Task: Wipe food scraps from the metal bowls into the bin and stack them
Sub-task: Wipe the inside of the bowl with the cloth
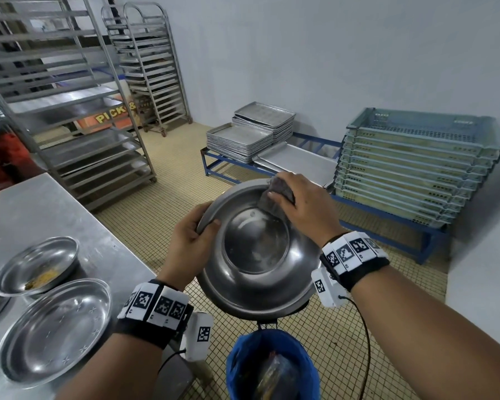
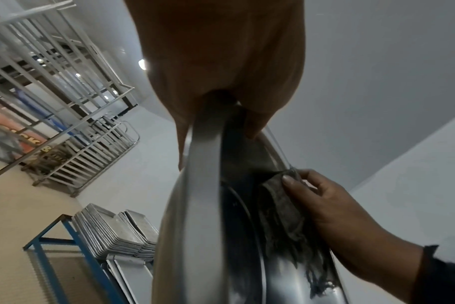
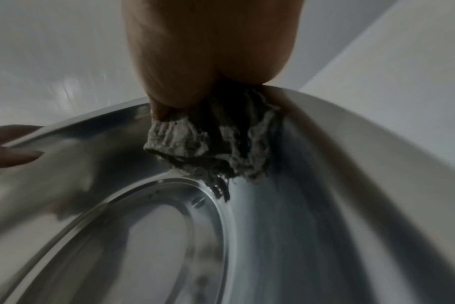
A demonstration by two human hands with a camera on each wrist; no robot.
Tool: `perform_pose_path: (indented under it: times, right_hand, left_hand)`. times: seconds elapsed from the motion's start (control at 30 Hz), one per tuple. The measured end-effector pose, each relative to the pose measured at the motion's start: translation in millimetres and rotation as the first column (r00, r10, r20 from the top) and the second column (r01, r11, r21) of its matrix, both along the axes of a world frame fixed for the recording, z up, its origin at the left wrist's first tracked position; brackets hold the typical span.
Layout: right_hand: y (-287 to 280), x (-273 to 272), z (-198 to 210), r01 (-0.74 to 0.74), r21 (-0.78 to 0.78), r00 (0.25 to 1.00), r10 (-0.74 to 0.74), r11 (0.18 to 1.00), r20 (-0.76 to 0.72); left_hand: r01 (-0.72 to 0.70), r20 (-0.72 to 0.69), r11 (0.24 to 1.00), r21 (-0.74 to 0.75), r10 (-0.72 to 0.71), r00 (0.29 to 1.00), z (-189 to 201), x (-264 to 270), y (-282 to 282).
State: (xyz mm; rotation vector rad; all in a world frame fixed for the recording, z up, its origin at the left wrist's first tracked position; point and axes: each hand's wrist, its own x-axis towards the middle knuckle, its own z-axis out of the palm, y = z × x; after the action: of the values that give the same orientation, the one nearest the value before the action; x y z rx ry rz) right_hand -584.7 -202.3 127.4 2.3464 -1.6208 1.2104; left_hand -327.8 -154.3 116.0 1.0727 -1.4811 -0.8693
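Observation:
My left hand (image 1: 189,241) grips the left rim of a large metal bowl (image 1: 257,255), thumb inside, and holds it tilted toward me above a bin lined with a blue bag (image 1: 272,368). My right hand (image 1: 298,203) holds a grey rag (image 1: 267,202) and presses it against the bowl's inner wall near the far rim. The left wrist view shows the rim (image 2: 203,164) edge-on in my fingers and the rag (image 2: 281,209) under the other hand. In the right wrist view the rag (image 3: 208,144) lies on the shiny wall (image 3: 286,226).
On the steel table (image 1: 41,203) to the left stand an empty metal bowl (image 1: 55,330) and a smaller one with yellow scraps (image 1: 38,267). Tray racks (image 1: 70,111) stand beyond. Stacked trays (image 1: 243,137) and crates (image 1: 416,168) sit on a blue stand ahead.

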Motion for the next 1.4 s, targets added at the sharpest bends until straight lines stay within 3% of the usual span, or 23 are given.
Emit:
perform_pose_path:
  times: [0.13,0.4,0.5,0.6,0.7,0.83,1.0,1.2,1.33,1.4]
  right_hand:
    - [-3,-12,-8,0.022,0.041,0.996,-0.025,0.999,0.085]
    - [-5,1,-6,0.116,0.016,0.993,-0.116,0.993,0.019]
    - [-6,-15,-12,0.061,0.061,0.994,-0.066,0.996,0.082]
    - [-5,-19,-10,0.018,0.057,0.997,-0.022,0.998,0.076]
    - [-4,-14,3,-0.047,0.046,0.999,0.047,0.998,-0.008]
    - [-4,-2,21,-0.114,0.05,0.988,0.119,0.992,-0.103]
    - [-3,-14,7,-0.09,0.059,0.995,0.088,0.994,0.035]
    - [-2,-5,12,-0.101,0.045,0.992,0.104,0.994,-0.075]
    - [-1,-18,1,-0.07,0.079,0.997,0.067,0.994,0.038]
    - [1,-14,-3,-0.059,0.072,0.997,0.055,0.996,0.05]
  left_hand:
    - [-0.055,-0.066,0.998,-0.011,0.055,0.996,-1,7,-3]
    - [-0.044,-0.089,0.998,-0.032,0.041,0.995,-5,-9,6]
    - [-0.097,-0.098,0.995,-0.013,0.096,0.991,-10,-1,6]
    - [-0.064,0.08,0.998,-0.014,0.064,0.995,-9,5,3]
    - [0.026,0.319,0.999,-0.043,-0.011,0.948,8,9,-9]
    - [0.128,0.45,0.988,-0.086,-0.077,0.89,39,3,-22]
    - [0.06,0.334,0.985,-0.162,-0.003,0.943,39,6,-20]
    - [0.079,0.339,0.982,-0.17,-0.017,0.941,25,-7,-13]
    - [-0.006,0.251,0.988,-0.154,0.045,0.967,27,4,-12]
    - [0.011,0.27,0.987,-0.158,0.033,0.962,28,-1,-8]
